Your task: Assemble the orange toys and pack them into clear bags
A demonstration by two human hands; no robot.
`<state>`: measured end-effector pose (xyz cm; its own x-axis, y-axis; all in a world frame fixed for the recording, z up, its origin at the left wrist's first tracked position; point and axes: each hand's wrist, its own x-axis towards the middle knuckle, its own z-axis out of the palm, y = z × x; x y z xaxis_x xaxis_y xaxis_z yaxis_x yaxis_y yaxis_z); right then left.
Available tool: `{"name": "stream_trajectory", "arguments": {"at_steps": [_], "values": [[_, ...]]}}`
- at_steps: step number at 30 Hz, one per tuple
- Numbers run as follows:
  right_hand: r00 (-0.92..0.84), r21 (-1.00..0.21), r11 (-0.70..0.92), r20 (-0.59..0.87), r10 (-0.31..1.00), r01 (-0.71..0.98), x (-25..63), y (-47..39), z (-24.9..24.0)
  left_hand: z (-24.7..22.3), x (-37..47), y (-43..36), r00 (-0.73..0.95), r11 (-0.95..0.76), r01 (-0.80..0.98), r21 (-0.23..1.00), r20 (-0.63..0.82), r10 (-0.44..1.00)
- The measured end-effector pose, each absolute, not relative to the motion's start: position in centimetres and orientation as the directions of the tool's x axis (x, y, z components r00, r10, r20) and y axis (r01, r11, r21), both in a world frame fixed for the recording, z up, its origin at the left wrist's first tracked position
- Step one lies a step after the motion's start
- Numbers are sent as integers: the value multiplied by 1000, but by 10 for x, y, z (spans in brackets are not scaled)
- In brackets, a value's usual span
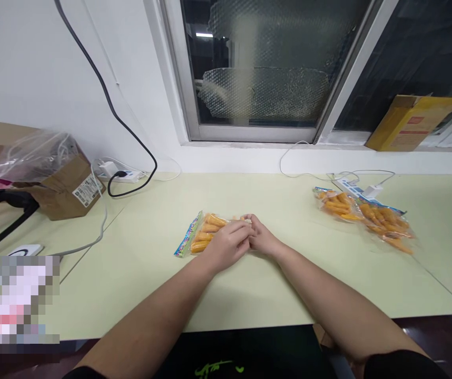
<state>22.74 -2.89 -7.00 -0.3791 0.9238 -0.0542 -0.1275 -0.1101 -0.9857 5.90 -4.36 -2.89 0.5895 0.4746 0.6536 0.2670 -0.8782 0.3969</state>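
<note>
A clear bag of orange stick-shaped snacks point(209, 230) lies on the pale green table point(234, 300) in front of me, its colourful printed edge towards the left. My left hand point(232, 243) rests over the bag's right part with its fingers curled. Against it, my right hand point(263, 238) pinches at the bag's right end. The fingertips of both hands meet there and cover that end, so its exact state is hidden.
Two more bags of orange snacks point(339, 204) point(386, 221) lie at the right, beside a power strip point(346, 185) with cables. At the left stand a cardboard box point(62, 187), another power strip point(131, 176) and a black cable point(107, 95). A yellow carton point(411, 123) leans against the window.
</note>
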Motion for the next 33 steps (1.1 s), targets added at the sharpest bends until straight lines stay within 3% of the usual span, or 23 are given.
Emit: {"name": "stream_trajectory", "arguments": {"at_steps": [5, 9, 15, 18, 23, 28, 31, 33], "values": [[-236, -979, -70, -23, 971, -193, 225, -25, -78, -27, 62, -47, 670, -887, 196, 417, 604, 432], [-249, -969, -103, -45, 967, -226, 227, -23, -77, -23, 60, -48, 684, -879, 182, 440, 585, 435], [-253, -992, -60, -31, 967, -107, 231, -27, -67, -13, 46, -43, 508, -777, 455, 435, 590, 628], [-274, -995, -52, -25, 961, -89, 232, -30, -62, -11, 35, -37, 439, -655, 611, 444, 498, 747], [-306, -998, 20, 37, 951, -58, 234, -32, -55, -26, 22, -26, 454, -529, 795, 298, 285, 844], [-303, -999, 33, 38, 952, -23, 237, -30, -56, -32, 27, -31, 484, -515, 845, 146, 201, 852], [-274, -998, 24, 5, 962, 65, 241, -28, -58, -25, 32, -38, 450, -487, 853, 188, 210, 868], [-280, -991, 72, 37, 959, 115, 246, -27, -56, -20, 30, -40, 406, -452, 838, 307, 204, 891]]}}
